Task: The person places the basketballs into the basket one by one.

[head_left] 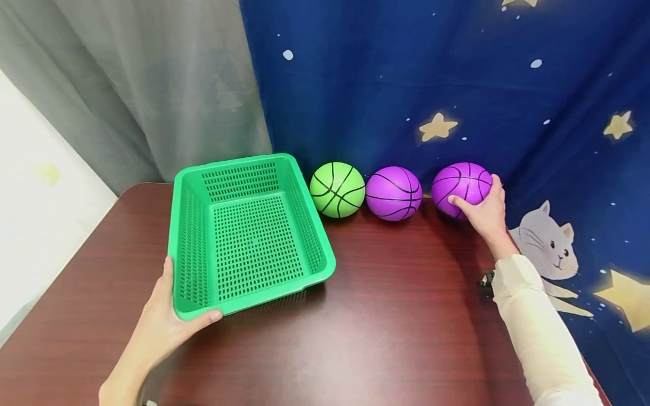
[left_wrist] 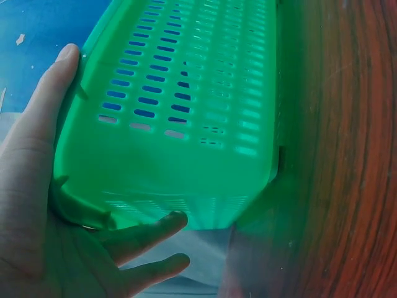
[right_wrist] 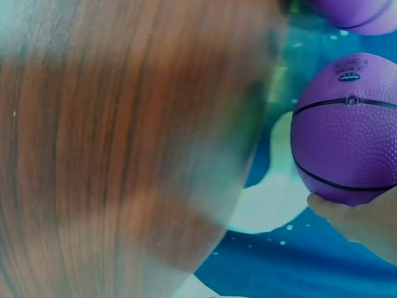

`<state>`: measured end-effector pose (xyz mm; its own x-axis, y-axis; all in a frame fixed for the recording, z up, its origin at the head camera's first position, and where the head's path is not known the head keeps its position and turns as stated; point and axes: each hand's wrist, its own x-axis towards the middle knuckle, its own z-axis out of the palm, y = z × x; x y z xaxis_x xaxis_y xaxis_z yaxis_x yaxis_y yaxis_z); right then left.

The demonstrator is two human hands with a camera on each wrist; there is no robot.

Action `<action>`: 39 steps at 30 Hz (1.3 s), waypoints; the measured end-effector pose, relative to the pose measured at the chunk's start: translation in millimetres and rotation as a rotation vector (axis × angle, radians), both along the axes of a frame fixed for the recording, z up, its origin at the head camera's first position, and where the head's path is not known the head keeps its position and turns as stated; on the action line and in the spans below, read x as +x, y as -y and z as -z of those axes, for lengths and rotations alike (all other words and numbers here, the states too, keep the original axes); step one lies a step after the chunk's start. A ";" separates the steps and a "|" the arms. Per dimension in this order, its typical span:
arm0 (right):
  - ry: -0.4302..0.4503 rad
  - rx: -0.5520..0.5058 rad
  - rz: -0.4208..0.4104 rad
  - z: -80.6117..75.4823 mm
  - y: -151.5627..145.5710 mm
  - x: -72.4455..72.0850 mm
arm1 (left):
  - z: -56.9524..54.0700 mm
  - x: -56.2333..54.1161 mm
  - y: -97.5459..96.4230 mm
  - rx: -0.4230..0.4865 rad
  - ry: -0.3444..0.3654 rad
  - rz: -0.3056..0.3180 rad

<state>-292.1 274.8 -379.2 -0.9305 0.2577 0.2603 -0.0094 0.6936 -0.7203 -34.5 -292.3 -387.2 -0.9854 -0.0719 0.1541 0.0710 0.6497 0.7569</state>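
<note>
The right hand [head_left: 484, 213] grasps a pebbled purple ball [head_left: 463, 183] with black seams and a small dark oval mark, near the tabletop [head_left: 396, 327]'s far edge, right of a second purple ball [head_left: 394, 193] and a lime-green ball [head_left: 337, 190]. The left hand [head_left: 163, 317] grips a corner of the green, slotted, rectangular basket [head_left: 276, 290], left of the balls.

The table [head_left: 396, 316] lay under the basket [head_left: 276, 290]. To the right of this basket, the first ball [head_left: 337, 190] was just beside, the second ball [head_left: 394, 193] came after, and the third ball [head_left: 461, 181] was farthest. Behind it hung a curtain [head_left: 203, 96].
</note>
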 end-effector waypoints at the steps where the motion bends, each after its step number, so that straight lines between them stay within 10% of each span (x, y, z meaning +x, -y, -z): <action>1: 0.007 -0.006 0.004 -2.8 -1.5 2.9 | 0.1 -0.6 -0.4 -0.001 -0.002 0.002; 26: -0.171 0.016 -0.219 -69.8 45.7 73.2 | -2.8 -4.6 -0.6 0.008 -0.001 -0.004; 39: -0.174 -0.055 -0.524 -88.5 107.6 87.9 | -1.5 -5.3 -0.8 0.017 -0.035 -0.002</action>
<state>-204.3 167.2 -290.7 -0.8824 -0.2105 0.4207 -0.4650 0.5258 -0.7122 -39.8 -291.5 -385.7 -0.9794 -0.0770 0.1868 0.0958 0.6370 0.7649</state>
